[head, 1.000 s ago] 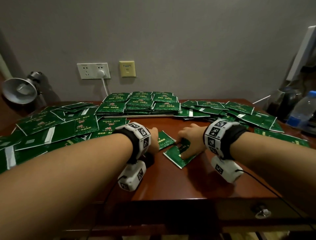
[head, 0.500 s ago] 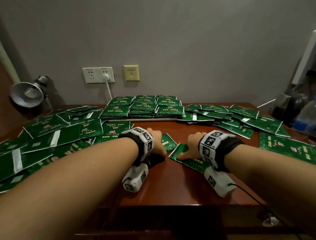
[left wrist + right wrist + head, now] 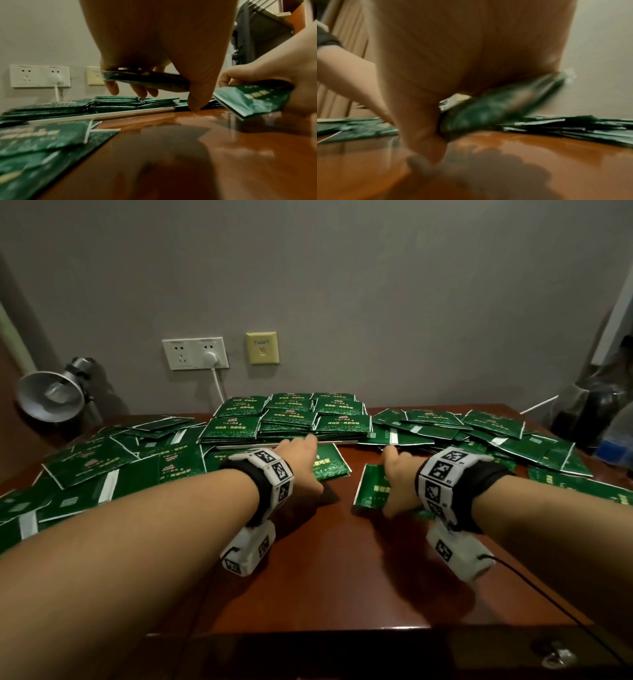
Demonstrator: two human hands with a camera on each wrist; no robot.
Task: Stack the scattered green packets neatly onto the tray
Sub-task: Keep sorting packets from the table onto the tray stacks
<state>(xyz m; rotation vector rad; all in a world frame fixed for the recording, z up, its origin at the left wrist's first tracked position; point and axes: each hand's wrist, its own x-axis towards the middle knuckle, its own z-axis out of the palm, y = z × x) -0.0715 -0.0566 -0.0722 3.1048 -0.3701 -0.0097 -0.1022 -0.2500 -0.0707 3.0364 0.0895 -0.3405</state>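
A: Left hand (image 3: 154, 56) pinches a green packet (image 3: 145, 79), thumb under, fingers over; the packet is off the table (image 3: 342, 570), held flat, just short of the tray's near edge. Right hand (image 3: 399, 484) grips a second packet (image 3: 371, 486) by its near edge, thumb pressed on it; its far corner tilts up. The right wrist view is too blurred to show finger placement.

B: Advice for the step?

A: Judgement only: keep each packet level, square it to the pile it joins, lower it rather than drop it. These sachets look thin and slick, so a slide could nudge the pile beneath.

B: Contents of the tray (image 3: 274, 444)?

A: Its pale rim shows along the near edge. On it, stacked packets (image 3: 291, 419) in several side-by-side piles, roughly squared, some tops slightly skewed. How many piles, I cannot count cleanly.

B: Around the tray?

A: Loose packets left of the tray (image 3: 102, 470), overlapping, some showing white seams. More loose packets right of the tray (image 3: 479, 429). One lies just in front of it, partly under the left hand. Much remains to stack.
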